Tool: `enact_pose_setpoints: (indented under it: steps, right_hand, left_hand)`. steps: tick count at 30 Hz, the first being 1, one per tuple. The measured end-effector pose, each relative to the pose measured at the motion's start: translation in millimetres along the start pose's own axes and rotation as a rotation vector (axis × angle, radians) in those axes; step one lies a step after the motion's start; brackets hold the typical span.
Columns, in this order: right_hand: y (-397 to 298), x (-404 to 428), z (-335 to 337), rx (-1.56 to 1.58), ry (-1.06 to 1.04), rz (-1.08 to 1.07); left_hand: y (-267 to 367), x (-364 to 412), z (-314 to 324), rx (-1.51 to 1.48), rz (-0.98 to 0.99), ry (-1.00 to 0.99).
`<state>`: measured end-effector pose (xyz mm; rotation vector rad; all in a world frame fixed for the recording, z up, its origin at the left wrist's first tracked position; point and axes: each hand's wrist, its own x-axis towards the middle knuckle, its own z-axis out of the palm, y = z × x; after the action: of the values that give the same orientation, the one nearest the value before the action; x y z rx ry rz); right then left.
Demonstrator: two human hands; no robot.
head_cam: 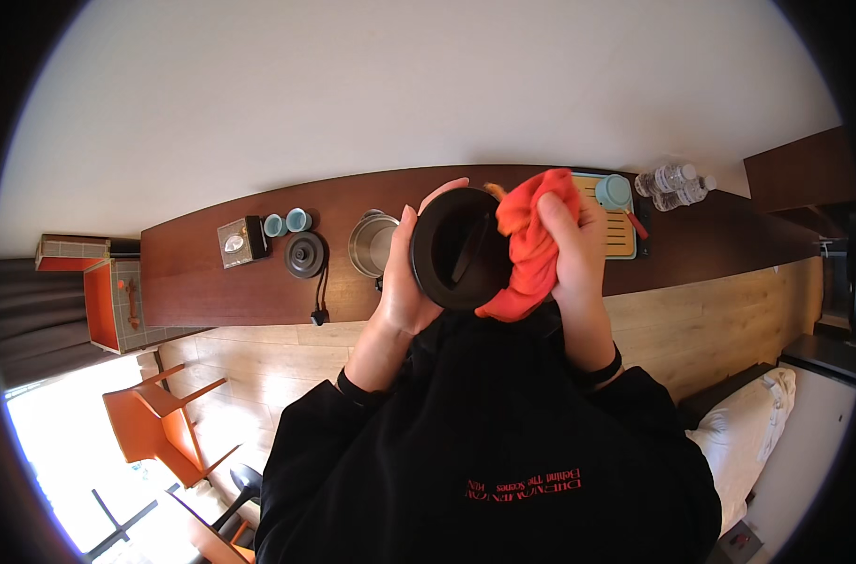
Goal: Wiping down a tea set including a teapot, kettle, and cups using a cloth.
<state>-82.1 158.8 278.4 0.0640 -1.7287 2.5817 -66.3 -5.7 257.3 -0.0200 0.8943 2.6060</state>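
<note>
Close to the camera, my left hand [400, 282] grips the left rim of a round black lid [463, 247] with a bar handle across its recessed middle. My right hand [576, 247] clutches a bunched red cloth [530, 243] that lies against the lid's right edge. Behind my left hand, an uncovered kettle [370, 245] stands on the counter and shows its metal inside. Left of it is a round black kettle base [305, 254] with its cord and plug [319, 317].
The long brown wooden counter [181, 289] carries a tissue box [235, 243], two light-blue cups [298, 220], a slatted tray [611, 236] with a blue side-handled teapot [613, 192], and several plastic bottles [667, 182]. An orange chair [157, 430] and an open checked case [121, 303] are at left.
</note>
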Motion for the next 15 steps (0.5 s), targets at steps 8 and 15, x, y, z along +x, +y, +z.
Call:
enact_pose_setpoints:
  steps: [8,15]
  right_hand:
    - [13,-2,14,-0.251,0.032,-0.107]
    - [10,-9,31,-0.677,-0.346,-0.495]
  left_hand:
    - [-17,1,4,0.113,-0.03,-0.004]
    - [-9,3,1,-0.13,0.069,0.095]
